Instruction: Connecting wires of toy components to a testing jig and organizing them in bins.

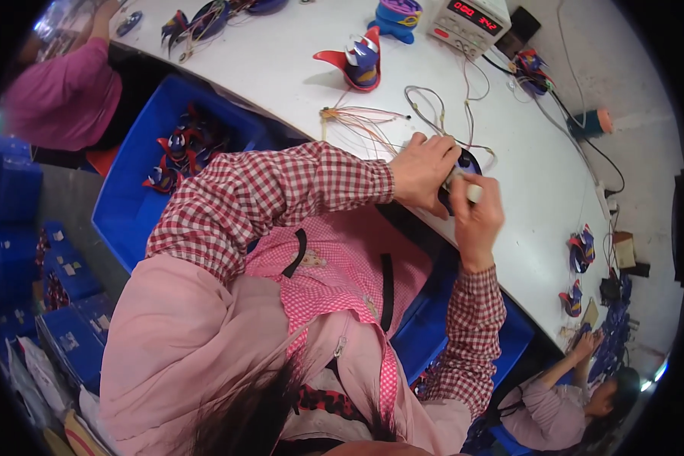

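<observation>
**Both hands closed on a small dark part at the table edge**

Where the two hands meet, most of the held piece is covered, so only a dark blue rounded part (463, 163) with a pale end shows; its shape, long axis and facing cannot be made out. At far left a blue bin (129, 205) holds red-and-blue toy pieces, partly cut off by the checked sleeve. Left hand (425, 171) is curled over the part from above, fingers closed on it. Thin wires (372, 121) lie on the white table (281, 68) just beyond the knuckles. Right hand (475, 213) grips the same part from below, thumb up against the pale end. Further right, a power supply (467, 23) sits at the top edge, its casing cropped.
</observation>
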Available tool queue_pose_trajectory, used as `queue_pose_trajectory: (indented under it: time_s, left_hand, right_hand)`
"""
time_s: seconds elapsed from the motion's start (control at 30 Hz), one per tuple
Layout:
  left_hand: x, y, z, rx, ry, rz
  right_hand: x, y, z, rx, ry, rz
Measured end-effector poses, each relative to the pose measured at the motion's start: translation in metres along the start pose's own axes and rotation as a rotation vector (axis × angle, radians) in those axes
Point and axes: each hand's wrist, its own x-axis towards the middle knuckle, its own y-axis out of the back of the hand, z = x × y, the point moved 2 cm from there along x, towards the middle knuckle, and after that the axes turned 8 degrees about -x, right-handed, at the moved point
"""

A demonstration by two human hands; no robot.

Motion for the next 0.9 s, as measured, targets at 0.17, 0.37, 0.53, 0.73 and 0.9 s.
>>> queue_pose_trajectory:
  time_s: [0.17,0.37,0.53,0.73,0.9]
  left_hand:
    - [-0.006,0.016,0.012,0.094,-0.176,0.292]
    - [-0.089,0.093,-0.037,0.046,0.094,0.477]
    - [-0.096,0.124,-0.124,0.219,0.285,0.575]
    - [-0.038,0.135,-0.152,0.197,0.449,0.389]
    - [-0.019,0.135,-0.177,0.068,0.348,0.557]
  right_hand:
    - [0.03,0.038,0.045,0.081,-0.34,0.176]
    - [0.019,0.021,0.093,0.087,-0.489,0.013]
    - [0.026,0.016,0.049,-0.042,-0.393,0.184]
    - [0.077,-0.08,-0.114,-0.008,0.354,-0.332]
    - [0.081,-0.18,-0.128,-0.313,0.415,-0.404]
